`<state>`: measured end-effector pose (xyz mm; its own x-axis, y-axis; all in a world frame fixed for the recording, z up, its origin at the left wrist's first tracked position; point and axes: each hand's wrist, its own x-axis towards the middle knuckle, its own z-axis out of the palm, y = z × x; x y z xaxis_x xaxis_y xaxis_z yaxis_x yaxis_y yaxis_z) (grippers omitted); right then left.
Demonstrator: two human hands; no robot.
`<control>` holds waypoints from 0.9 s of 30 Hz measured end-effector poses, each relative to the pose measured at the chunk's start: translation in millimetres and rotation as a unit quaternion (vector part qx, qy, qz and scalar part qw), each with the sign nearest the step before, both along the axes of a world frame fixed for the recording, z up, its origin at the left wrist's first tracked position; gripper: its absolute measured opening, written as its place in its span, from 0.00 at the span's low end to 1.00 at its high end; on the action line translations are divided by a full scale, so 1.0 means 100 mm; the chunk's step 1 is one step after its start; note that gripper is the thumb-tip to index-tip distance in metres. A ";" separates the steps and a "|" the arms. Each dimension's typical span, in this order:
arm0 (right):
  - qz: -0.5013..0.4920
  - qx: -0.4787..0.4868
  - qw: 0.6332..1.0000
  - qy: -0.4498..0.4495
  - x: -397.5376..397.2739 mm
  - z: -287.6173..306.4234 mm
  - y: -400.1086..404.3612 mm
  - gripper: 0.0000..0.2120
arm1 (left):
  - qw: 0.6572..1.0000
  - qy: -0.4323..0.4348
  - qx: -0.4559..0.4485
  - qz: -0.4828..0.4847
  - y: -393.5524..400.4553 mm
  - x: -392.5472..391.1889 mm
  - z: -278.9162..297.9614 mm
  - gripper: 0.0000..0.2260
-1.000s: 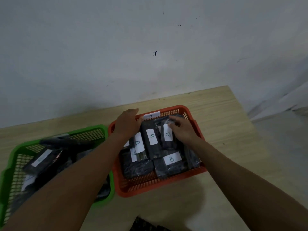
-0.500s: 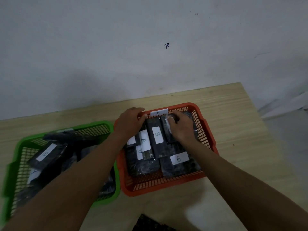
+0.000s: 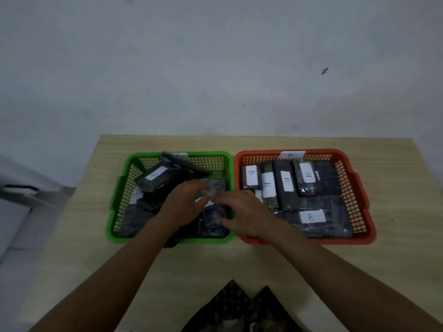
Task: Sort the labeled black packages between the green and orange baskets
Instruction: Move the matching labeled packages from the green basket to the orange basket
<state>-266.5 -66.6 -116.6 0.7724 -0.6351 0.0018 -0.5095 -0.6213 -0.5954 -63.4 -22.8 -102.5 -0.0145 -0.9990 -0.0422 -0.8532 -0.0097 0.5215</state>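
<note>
**Both hands work in the green basket**

The left hand (image 3: pixel 185 202) and right hand (image 3: pixel 242 212) together grip a black package (image 3: pixel 214 188) over the right side of the green basket (image 3: pixel 119 188). Judging by the B-labelled stack, its label must be read before deciding whether it belongs in the orange basket (image 3: pixel 359 195).

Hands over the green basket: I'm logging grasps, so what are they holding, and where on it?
Left hand and right hand meet on a black package in the green basket. Blur hides whether it is gripped, and where.
</note>
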 end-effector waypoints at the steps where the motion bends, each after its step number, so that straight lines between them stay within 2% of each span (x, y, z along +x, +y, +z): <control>1: 0.021 -0.018 0.999 0.034 0.04 -0.02 0.03 0.25 | 1.000 0.004 -0.004 -0.001 0.07 0.03 -0.01 0.12; 4: 0.041 -0.049 0.991 0.114 0.08 -0.08 0.07 0.30 | 1.000 0.008 -0.018 -0.002 0.21 0.09 -0.06 0.13; 6: 0.031 -0.057 0.990 0.127 0.09 -0.09 0.10 0.29 | 0.999 0.023 -0.021 0.008 0.28 0.11 -0.06 0.14; 8: -0.008 -0.018 0.995 0.095 0.11 -0.04 0.12 0.27 | 0.997 0.068 -0.025 0.021 0.31 0.11 -0.05 0.14; 10: -0.081 0.093 0.992 0.002 0.11 0.06 0.14 0.24 | 0.989 0.143 -0.016 0.043 0.32 0.09 0.02 0.13; 12: -0.162 0.231 0.954 -0.098 0.07 0.18 0.13 0.15 | 0.959 0.274 0.015 0.075 0.31 0.03 0.15 0.12; 13: -0.198 0.295 0.925 -0.133 0.05 0.24 0.12 0.10 | 0.928 0.360 0.038 0.091 0.30 -0.01 0.22 0.12; 14: -0.226 0.351 0.895 -0.157 0.02 0.29 0.11 0.09 | 0.897 0.426 0.058 0.102 0.29 -0.06 0.28 0.12; 15: -0.246 0.396 0.868 -0.171 0.00 0.34 0.11 0.11 | 0.876 0.463 0.074 0.109 0.26 -0.09 0.32 0.11; 17: -0.278 0.445 0.831 -0.186 -0.05 0.41 0.14 0.14 | 0.863 0.482 0.099 0.110 0.22 -0.17 0.38 0.09; 19: -0.308 0.457 0.810 -0.201 -0.13 0.44 0.17 0.15 | 0.863 0.483 0.101 0.107 0.19 -0.25 0.39 0.07; 22: -0.340 0.452 0.799 -0.205 -0.24 0.45 0.22 0.18 | 0.858 0.491 0.097 0.111 0.17 -0.37 0.36 0.04; 24: -0.350 0.430 0.805 -0.211 -0.32 0.44 0.24 0.18 | 0.851 0.496 0.104 0.138 0.15 -0.44 0.32 0.05; 27: -0.337 0.371 0.838 -0.215 -0.42 0.37 0.29 0.13 | 0.830 0.502 0.142 0.199 0.14 -0.54 0.26 0.10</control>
